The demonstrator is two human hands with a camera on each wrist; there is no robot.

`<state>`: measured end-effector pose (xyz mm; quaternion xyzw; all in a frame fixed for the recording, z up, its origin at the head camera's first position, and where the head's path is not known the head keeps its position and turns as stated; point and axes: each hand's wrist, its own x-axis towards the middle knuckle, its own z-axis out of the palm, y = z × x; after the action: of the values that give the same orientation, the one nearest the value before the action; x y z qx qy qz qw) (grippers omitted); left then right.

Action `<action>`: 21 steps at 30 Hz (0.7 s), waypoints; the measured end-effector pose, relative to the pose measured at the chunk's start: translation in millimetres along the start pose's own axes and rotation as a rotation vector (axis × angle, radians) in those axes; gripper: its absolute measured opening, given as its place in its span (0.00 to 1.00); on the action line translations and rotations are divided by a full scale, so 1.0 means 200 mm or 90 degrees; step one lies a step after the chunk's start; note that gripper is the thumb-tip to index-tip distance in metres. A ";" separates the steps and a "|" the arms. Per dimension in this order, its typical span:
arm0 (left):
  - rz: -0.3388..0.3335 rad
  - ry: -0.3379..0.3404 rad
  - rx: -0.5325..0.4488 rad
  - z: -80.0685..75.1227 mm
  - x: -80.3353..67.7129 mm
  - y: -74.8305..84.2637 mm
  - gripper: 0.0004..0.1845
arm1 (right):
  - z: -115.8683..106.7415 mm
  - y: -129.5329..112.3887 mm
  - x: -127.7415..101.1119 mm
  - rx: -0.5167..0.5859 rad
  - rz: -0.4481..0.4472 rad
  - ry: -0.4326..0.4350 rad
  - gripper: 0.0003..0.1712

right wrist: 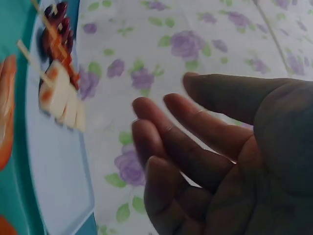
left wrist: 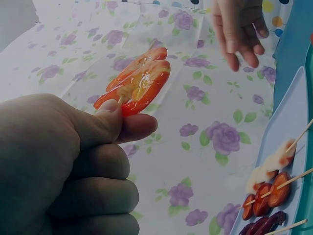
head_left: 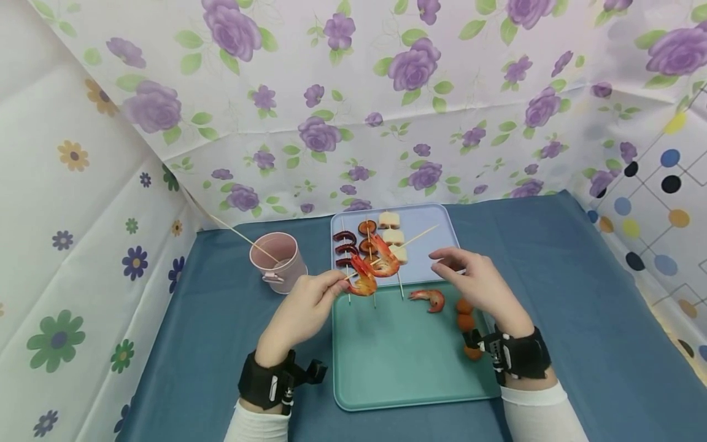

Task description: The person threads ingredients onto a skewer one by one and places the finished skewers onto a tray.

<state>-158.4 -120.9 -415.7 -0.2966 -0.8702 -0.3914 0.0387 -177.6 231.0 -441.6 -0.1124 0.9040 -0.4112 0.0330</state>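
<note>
My left hand point(head_left: 304, 310) pinches a wooden skewer point(head_left: 422, 234) near its lower end, between thumb and index finger. Two orange-red shrimp point(head_left: 385, 259) are threaded on it, the nearer one right against the fingertips. The bare tip slants up to the right, above the trays. In the left wrist view the shrimp point(left wrist: 146, 90) overlap. My right hand point(head_left: 479, 282) hovers to the right of that tip, holding nothing; its fingers point(right wrist: 195, 117) are loosely bent and apart. Below, a loose shrimp point(head_left: 433, 300) and several orange balls point(head_left: 466, 322) lie on the green tray point(head_left: 409, 362).
Behind the green tray, a pale blue tray point(head_left: 433, 236) bears skewers of dark curled pieces point(head_left: 345, 236), brown round slices point(head_left: 367, 228) and white pieces point(head_left: 390, 220). A pink bucket point(head_left: 295, 279) stands left, one stick point(head_left: 234, 230) leaning out. Patterned cloth point(head_left: 353, 123) rises behind.
</note>
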 end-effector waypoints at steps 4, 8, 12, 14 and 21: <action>0.001 0.002 0.001 0.00 0.00 0.00 0.08 | 0.02 0.05 0.01 -0.051 0.001 -0.029 0.20; 0.002 0.003 0.003 -0.01 0.00 -0.01 0.08 | 0.06 0.09 0.02 -0.090 0.008 -0.070 0.21; 0.001 0.004 0.002 -0.01 0.00 -0.01 0.08 | 0.10 0.09 0.02 -0.130 0.036 -0.085 0.22; -0.001 0.004 0.003 -0.01 0.00 -0.01 0.08 | 0.12 0.09 0.03 -0.156 0.050 -0.090 0.21; -0.002 0.001 0.005 -0.01 0.00 -0.01 0.08 | 0.20 0.08 0.04 -0.205 0.077 -0.090 0.14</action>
<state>-159.6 -124.0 -415.9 -0.2945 -0.8723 -0.3883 0.0402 -181.6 210.8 -479.1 -0.0901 0.9586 -0.2496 0.1030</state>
